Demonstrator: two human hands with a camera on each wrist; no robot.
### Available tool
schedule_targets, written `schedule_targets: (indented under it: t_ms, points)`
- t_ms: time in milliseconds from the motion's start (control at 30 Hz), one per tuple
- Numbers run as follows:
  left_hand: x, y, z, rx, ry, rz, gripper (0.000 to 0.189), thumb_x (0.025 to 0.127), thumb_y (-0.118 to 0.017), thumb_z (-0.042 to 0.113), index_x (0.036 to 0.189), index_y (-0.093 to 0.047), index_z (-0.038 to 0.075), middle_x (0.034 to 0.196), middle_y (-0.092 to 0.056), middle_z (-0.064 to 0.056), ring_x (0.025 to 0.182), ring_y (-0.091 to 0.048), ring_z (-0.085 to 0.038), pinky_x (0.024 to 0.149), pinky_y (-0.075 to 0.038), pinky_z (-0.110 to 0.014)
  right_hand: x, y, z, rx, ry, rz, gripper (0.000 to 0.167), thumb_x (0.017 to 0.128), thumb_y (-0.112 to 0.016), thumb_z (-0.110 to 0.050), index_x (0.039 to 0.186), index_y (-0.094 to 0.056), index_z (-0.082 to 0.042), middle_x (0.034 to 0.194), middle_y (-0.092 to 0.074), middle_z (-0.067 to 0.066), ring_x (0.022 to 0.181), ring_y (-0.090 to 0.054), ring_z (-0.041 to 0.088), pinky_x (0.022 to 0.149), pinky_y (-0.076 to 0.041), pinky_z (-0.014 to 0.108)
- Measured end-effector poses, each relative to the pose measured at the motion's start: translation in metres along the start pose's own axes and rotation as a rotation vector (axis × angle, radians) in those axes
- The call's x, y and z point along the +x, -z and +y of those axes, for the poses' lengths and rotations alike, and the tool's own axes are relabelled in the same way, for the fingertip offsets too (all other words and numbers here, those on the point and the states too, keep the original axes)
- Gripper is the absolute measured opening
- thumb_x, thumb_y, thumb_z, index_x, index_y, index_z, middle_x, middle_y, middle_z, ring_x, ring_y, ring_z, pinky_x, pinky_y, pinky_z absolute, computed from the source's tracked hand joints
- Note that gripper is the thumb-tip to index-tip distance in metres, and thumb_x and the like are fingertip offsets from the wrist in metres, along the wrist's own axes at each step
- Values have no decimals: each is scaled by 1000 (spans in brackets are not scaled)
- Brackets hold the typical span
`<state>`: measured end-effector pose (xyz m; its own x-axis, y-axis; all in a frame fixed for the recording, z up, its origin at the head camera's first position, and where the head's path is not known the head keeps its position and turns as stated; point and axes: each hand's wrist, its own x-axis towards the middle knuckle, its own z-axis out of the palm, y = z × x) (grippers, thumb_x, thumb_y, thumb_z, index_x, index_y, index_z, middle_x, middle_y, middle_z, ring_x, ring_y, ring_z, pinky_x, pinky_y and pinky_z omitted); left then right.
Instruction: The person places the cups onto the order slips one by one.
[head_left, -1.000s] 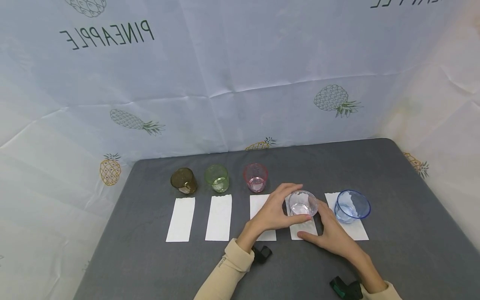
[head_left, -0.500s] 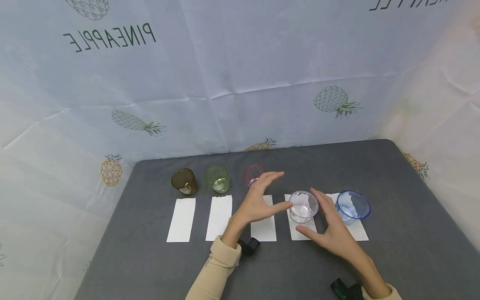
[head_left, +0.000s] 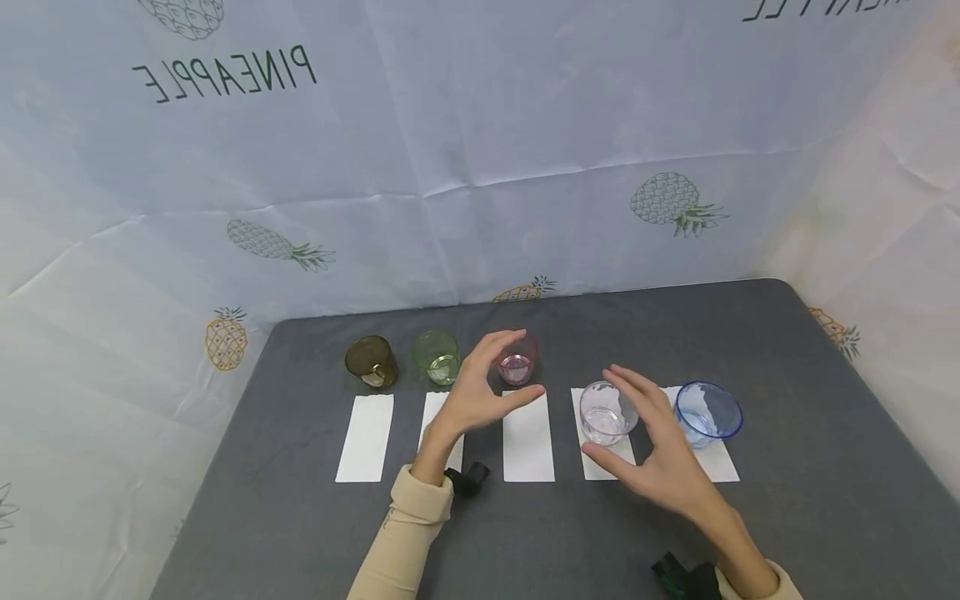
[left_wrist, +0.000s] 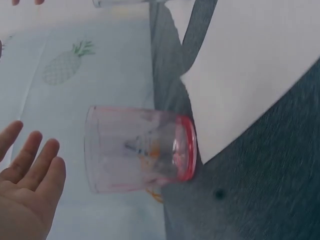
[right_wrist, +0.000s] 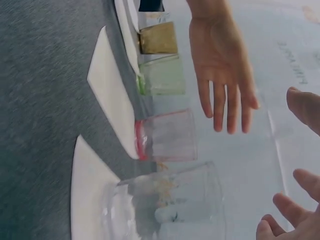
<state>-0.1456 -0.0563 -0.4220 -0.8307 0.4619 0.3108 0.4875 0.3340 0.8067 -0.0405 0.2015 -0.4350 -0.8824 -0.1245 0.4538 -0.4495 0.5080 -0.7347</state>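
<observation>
My left hand [head_left: 476, 396], fingers spread and holding nothing, is in front of the pink glass [head_left: 519, 367] and partly overlaps it in the head view. The left wrist view shows that glass [left_wrist: 140, 150] upright and apart from the fingers [left_wrist: 37, 165]. Beside the clear glass [head_left: 606, 417], which stands on a white paper strip [head_left: 600, 472], hovers my right hand [head_left: 663, 454]. Its thumb and fingers are parted. A gap separates them from the clear glass [right_wrist: 170, 205] in the right wrist view.
A blue-rimmed glass [head_left: 707, 412] stands on a paper strip at the right. Brown [head_left: 371, 362] and green [head_left: 437, 357] glasses stand at the back left, behind other strips [head_left: 365, 437]. A pineapple-print cloth [head_left: 450, 150] hangs behind the grey table [head_left: 585, 550].
My left hand has let go of the clear glass and moved left to near the pink glass. My right hand has shifted slightly left; the clear glass stays on its paper strip.
</observation>
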Motion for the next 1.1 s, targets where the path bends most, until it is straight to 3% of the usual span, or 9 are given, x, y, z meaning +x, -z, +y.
schedule_targets:
  t_ms: [233, 433, 533, 767, 867, 1000, 1100]
  points:
    - [9, 21, -3, 60, -35, 4, 76, 82, -84, 23, 149, -52, 13, 151, -51, -11, 142, -48, -30, 113, -45, -56, 9, -5, -11, 28, -13, -33, 101, 68, -95, -16, 155, -45, -24, 159, -41, 3, 147, -31, 2, 112, -25, 10]
    - [18, 36, -4, 73, -8, -31, 79, 83, -84, 21, 153, -47, 13, 155, -46, -12, 147, -44, -31, 121, -38, -51, 16, -14, -21, 29, -21, -63, 99, 68, -95, -19, 154, -46, -25, 159, -42, 5, 147, -33, 11, 110, -38, 52]
    - [24, 40, -6, 83, -3, -57, 81, 83, -84, 22, 154, -46, 13, 155, -46, -13, 147, -44, -31, 122, -37, -50, 20, -21, -25, 41, -6, -77, 97, 69, -95, -20, 153, -47, -24, 158, -42, 7, 145, -35, 17, 106, -38, 63]
    - [32, 42, -14, 119, 35, -119, 85, 83, -85, 26, 156, -42, 13, 156, -45, -11, 148, -43, -29, 123, -37, -46, 20, -39, -31, 54, 16, -125, 94, 72, -94, -25, 154, -47, -23, 158, -42, 3, 146, -38, 22, 110, -41, 58]
    - [34, 42, -15, 139, 59, -142, 86, 84, -84, 29, 157, -41, 15, 157, -44, -9, 148, -43, -28, 123, -38, -46, 18, -48, -32, 47, 38, -142, 92, 74, -93, -28, 153, -47, -22, 157, -43, 3, 145, -41, 22, 114, -42, 47]
    - [37, 42, -15, 187, 87, -177, 86, 85, -83, 34, 158, -39, 18, 160, -41, -7, 149, -41, -29, 119, -39, -54, 15, -59, -30, 55, 66, -169, 89, 76, -92, -32, 153, -48, -21, 155, -45, 5, 142, -45, 21, 115, -42, 31]
    - [37, 43, -13, 216, 105, -198, 86, 85, -81, 36, 158, -39, 19, 161, -40, -8, 150, -39, -31, 118, -39, -59, 13, -68, -27, 41, 70, -191, 88, 78, -90, -34, 153, -47, -22, 155, -47, 6, 142, -47, 22, 113, -45, 37]
